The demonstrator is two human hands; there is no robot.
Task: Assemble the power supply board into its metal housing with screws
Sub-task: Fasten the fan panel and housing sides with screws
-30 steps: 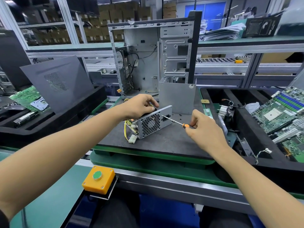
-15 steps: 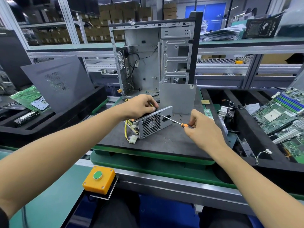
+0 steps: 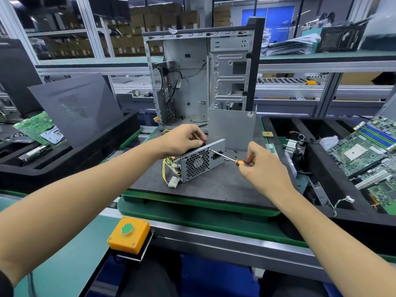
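Little moved | left hand (image 3: 184, 139) grips housing (image 3: 198, 160) top | right hand (image 3: 260, 166) pinches screwdriver (image 3: 227, 157), tip seemingly at screw

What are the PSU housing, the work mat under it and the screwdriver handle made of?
PSU housing: looks like bare sheet steel, matte grey, with punched hex vent holes and folded edges. Work mat: dark grey, dull, no glare; probably rubber or foam, hard to say which. Screwdriver handle: glossy orange with black, likely moulded plastic; shaft is bright metal.
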